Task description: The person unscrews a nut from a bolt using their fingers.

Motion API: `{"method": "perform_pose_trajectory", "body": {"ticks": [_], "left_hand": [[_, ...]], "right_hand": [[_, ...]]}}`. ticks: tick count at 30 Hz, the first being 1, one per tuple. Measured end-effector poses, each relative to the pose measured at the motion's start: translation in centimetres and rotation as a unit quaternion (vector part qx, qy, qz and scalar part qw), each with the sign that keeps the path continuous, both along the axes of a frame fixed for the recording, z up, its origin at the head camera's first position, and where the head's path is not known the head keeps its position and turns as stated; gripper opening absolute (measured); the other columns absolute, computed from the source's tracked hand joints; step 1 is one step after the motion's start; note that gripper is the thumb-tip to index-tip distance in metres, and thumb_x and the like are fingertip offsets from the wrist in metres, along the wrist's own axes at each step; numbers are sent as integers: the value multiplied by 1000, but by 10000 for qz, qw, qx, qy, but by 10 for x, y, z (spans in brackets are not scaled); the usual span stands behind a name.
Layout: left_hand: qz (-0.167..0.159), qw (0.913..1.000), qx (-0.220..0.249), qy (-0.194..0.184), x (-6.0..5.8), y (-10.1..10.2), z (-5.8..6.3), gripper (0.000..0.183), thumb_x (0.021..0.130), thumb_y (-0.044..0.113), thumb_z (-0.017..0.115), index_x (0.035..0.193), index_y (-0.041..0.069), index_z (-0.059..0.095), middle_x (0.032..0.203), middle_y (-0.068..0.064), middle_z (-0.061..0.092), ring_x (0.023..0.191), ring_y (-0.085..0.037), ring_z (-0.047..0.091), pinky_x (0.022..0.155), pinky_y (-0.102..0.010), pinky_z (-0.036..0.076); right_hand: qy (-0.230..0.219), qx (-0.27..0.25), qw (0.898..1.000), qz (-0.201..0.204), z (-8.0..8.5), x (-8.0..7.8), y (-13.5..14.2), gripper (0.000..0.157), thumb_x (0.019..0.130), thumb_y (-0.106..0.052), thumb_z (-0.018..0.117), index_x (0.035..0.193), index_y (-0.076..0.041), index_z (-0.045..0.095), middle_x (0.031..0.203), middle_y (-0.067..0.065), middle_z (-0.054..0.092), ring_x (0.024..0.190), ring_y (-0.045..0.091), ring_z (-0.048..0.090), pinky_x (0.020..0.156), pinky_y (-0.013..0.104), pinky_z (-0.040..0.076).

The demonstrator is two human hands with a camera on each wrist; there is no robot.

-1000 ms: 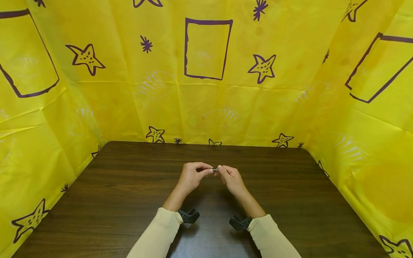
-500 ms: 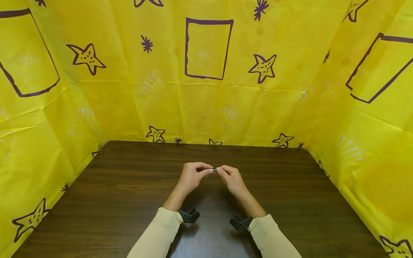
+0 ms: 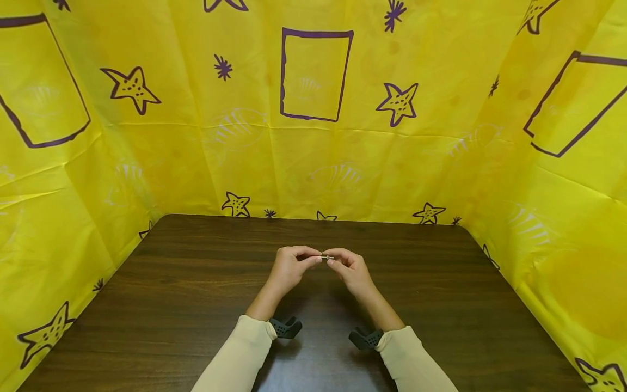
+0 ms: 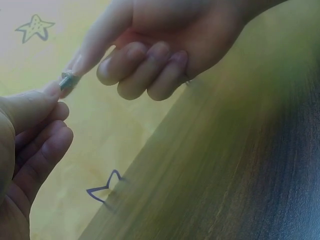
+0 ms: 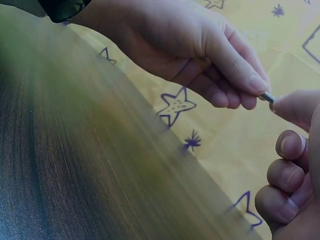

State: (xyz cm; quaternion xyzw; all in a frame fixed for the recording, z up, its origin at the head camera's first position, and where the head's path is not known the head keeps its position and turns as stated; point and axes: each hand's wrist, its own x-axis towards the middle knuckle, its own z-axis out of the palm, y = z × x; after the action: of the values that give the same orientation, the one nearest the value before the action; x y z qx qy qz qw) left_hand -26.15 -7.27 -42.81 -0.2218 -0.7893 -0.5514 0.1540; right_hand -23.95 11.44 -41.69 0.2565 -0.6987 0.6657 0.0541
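Observation:
A small metal bolt (image 3: pixel 324 257) is held level between the two hands, above the table. My left hand (image 3: pixel 288 269) pinches one end of it between thumb and index finger. From the other side, the thumb and index finger of my right hand (image 3: pixel 355 273) grip at a small nut (image 3: pixel 329 257) on the shaft. Threads show on the bolt (image 4: pixel 65 83) in the left wrist view, right between the fingertips. The right wrist view shows only a short grey length of the bolt (image 5: pixel 268 97); the fingertips cover its ends.
A dark wood-grain table (image 3: pixel 196 272) lies under the hands. Yellow cloth walls (image 3: pixel 313 152) with drawn starfish and frames stand around its back and sides. Each wrist wears a black camera mount (image 3: pixel 287 328), close over the tabletop.
The right fingertips have shifted around the nut: thumb lower, index finger higher, showing more of the bolt than half a second ago. The left hand has stayed nearly still.

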Motion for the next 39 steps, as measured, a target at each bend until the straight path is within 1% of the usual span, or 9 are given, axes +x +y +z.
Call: {"method": "perform_pose_trajectory", "body": {"ticks": [5, 9, 15, 18, 20, 25, 31, 34, 39], "left_hand": [[4, 10000, -7, -41, 0, 0, 0, 4, 82, 12, 78, 87, 11, 78, 74, 5, 70, 63, -9, 63, 59, -28, 53], [4, 10000, -9, -67, -1, 0, 0, 5, 82, 12, 78, 87, 11, 78, 74, 5, 70, 63, -9, 63, 58, -28, 53], [-22, 10000, 1, -65, 0, 0, 1, 5, 82, 11, 78, 87, 11, 78, 75, 4, 71, 63, -10, 63, 58, -28, 53], [-26, 10000, 16, -73, 0, 0, 1, 5, 82, 11, 78, 87, 10, 78, 75, 3, 71, 63, -10, 63, 59, -28, 53], [-44, 10000, 40, -78, 0, 0, 1, 6, 83, 11, 78, 88, 8, 78, 76, 3, 71, 63, -10, 63, 59, -28, 53], [-133, 9998, 77, -100, 0, 1, 0, 10, 83, 12, 78, 89, 4, 78, 77, 0, 71, 63, -11, 63, 58, -28, 53], [-110, 9999, 36, -77, 0, 1, 0, 11, 83, 12, 78, 90, 3, 78, 76, 0, 71, 63, -11, 63, 57, -27, 52], [-112, 9999, 15, -50, 1, 0, 0, 13, 83, 12, 78, 90, 2, 77, 76, 0, 71, 63, -11, 63, 57, -27, 53], [-103, 9999, 7, -46, 1, -1, 0, 9, 83, 12, 78, 89, 6, 78, 77, 0, 72, 63, -11, 64, 58, -28, 53]], "right_hand": [[-17, -140, 9999, 21, -6, -4, 1, 19, 91, 9, 59, 110, 14, 63, 58, 0, 41, 48, 6, 36, 45, 20, 30], [1, -191, 9998, 63, -3, -2, 2, 21, 91, 10, 59, 111, 16, 61, 58, -1, 41, 48, 6, 36, 45, 20, 30], [-50, 193, 9995, -238, 2, 0, -1, 24, 94, 2, 60, 115, 13, 62, 59, -1, 42, 51, 7, 39, 48, 21, 33], [-132, 432, 9979, -456, 2, 1, -2, 20, 96, -4, 60, 108, 11, 66, 60, 0, 44, 51, 8, 41, 49, 22, 35], [-150, 541, 9969, -552, 3, 1, -3, 19, 98, -7, 58, 98, 10, 67, 58, 1, 44, 51, 8, 40, 50, 22, 34], [-159, 656, 9957, -639, 5, 1, -4, 29, 100, -9, 54, 82, 12, 64, 53, 0, 41, 49, 7, 37, 49, 22, 31], [-240, 642, 9956, -633, 5, 2, -5, 30, 100, -7, 54, 84, 17, 62, 53, 0, 41, 47, 5, 36, 48, 21, 30], [-225, 581, 9960, -637, 5, 2, -5, 28, 99, -5, 55, 82, 15, 63, 53, 1, 41, 48, 5, 36, 48, 21, 30], [-135, 532, 9961, -685, 5, 3, -5, 23, 97, -3, 57, 80, 8, 66, 54, 2, 43, 49, 6, 37, 48, 21, 31]]}}
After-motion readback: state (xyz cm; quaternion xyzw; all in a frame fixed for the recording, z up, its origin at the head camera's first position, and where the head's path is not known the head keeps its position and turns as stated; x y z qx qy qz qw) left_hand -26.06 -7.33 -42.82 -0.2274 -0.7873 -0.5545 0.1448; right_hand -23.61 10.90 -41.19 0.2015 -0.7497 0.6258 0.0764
